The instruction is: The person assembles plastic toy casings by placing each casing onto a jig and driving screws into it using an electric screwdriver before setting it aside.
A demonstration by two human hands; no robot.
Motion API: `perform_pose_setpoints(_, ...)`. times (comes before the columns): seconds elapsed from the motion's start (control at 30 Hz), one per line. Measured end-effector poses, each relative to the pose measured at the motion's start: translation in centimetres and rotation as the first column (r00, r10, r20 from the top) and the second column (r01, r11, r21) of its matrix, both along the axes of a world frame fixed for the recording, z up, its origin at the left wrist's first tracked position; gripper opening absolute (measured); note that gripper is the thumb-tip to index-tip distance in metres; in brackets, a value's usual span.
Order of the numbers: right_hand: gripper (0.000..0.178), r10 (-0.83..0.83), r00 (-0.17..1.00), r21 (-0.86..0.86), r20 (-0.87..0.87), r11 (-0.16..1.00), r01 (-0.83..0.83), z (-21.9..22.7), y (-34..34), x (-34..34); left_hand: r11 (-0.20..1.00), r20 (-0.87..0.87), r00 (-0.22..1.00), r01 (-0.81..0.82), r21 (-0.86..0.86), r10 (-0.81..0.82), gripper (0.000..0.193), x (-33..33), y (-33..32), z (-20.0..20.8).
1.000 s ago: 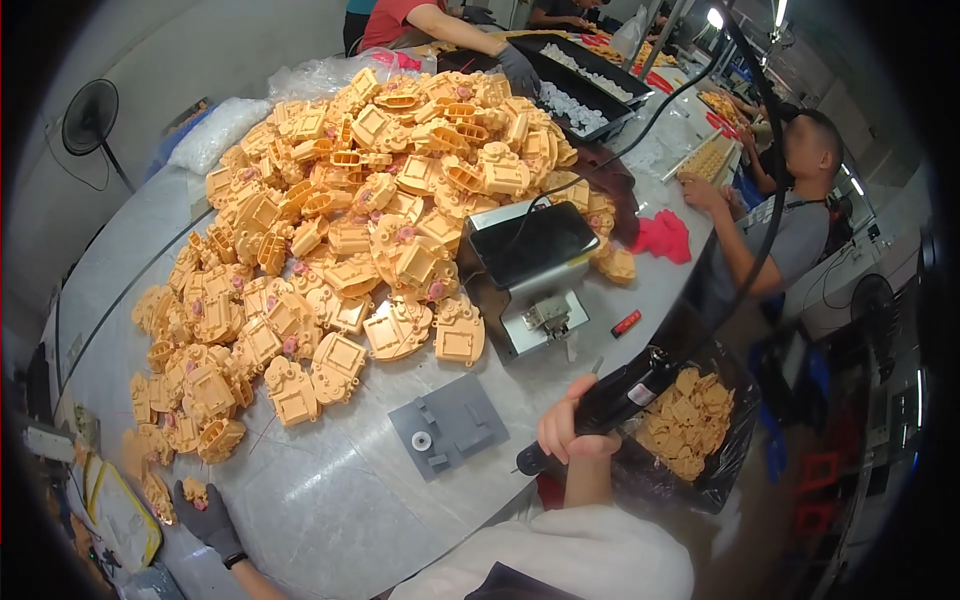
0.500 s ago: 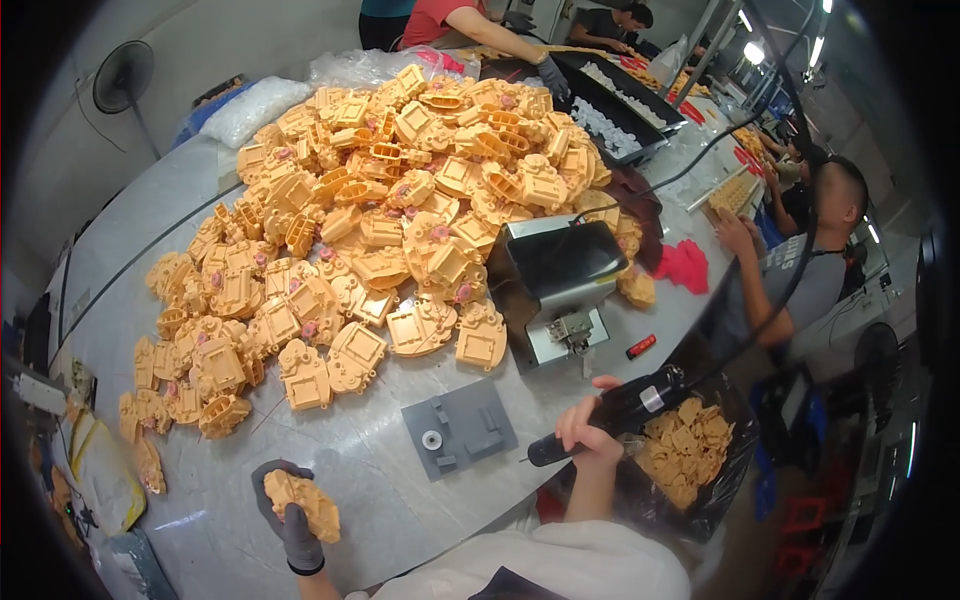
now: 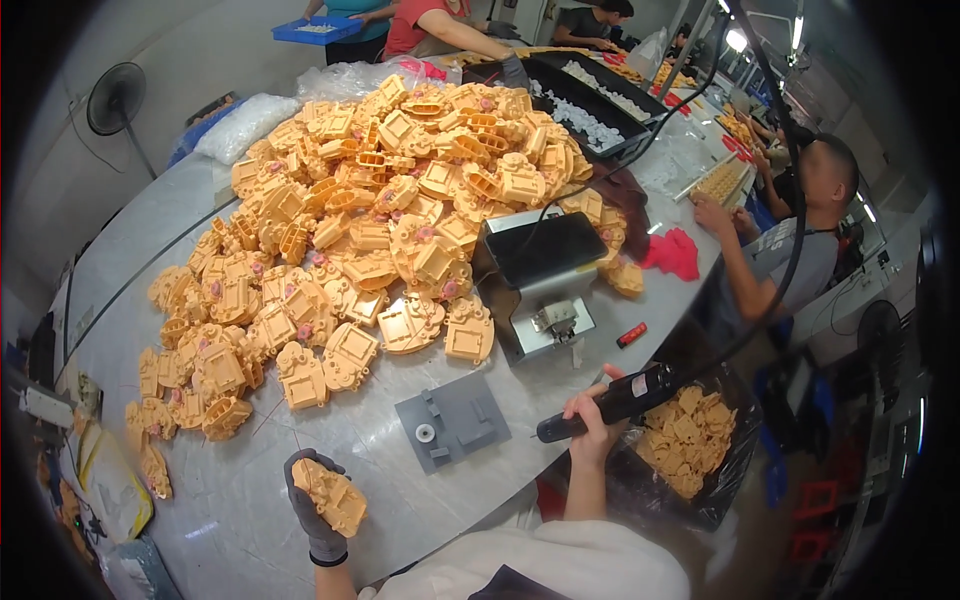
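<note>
My left hand [image 3: 322, 535], in a grey glove, grips a light-orange plastic housing [image 3: 338, 496] above the table near its front edge. The housing's moulded side faces up. My right hand [image 3: 592, 428], bare, is wrapped around a black electric screwdriver [image 3: 635, 395], its tip pointing left. Between the hands a grey fixture plate [image 3: 470, 405] lies on the table, with raised blocks and a small white round piece on it. Beyond the plate spreads a large pile of similar orange housings [image 3: 400, 215].
A black-topped metal machine [image 3: 545, 255] stands behind the fixture, with a red cylinder [image 3: 632, 335] beside it. A black-lined bin [image 3: 725, 480] of orange pieces sits right. The screwdriver's cable [image 3: 795, 200] arcs overhead. Co-workers sit right and stand at the back near black trays [image 3: 640, 120].
My left hand has moved right with the housing, nearer the fixture. The screwdriver stays in my right hand, slightly raised. A person with a blue tray has come into view at the back.
</note>
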State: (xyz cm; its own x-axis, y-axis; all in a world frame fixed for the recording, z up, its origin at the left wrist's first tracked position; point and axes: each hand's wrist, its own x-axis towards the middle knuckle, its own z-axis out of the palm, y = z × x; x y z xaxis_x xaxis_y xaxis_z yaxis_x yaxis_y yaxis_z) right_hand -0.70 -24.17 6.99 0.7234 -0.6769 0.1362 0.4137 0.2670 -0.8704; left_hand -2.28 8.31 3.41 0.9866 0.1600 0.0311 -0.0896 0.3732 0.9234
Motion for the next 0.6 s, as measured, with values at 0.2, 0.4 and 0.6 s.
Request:
perform_pose_setpoints(0.2,0.055,-0.035,0.998,-0.087,-0.05,0.996,0.031,-0.7,0.9,0.4,0.932,-0.165,0.983,-0.135,-0.336,0.083,0.057,-0.2,0.0,-0.5)
perform_pose_setpoints(0.4,0.054,-0.041,0.997,-0.132,-0.068,0.991,0.032,-1.0,1.4,0.9,0.945,-0.178,0.969,-0.212,-0.25,0.171,0.055,-0.1,-0.3,-0.6)
perform_pose_setpoints(0.6,0.055,-0.023,0.996,-0.118,-0.087,0.993,0.012,-1.5,1.6,1.2,0.887,-0.248,0.966,-0.173,-0.427,0.069,0.053,0.1,0.4,-1.5)
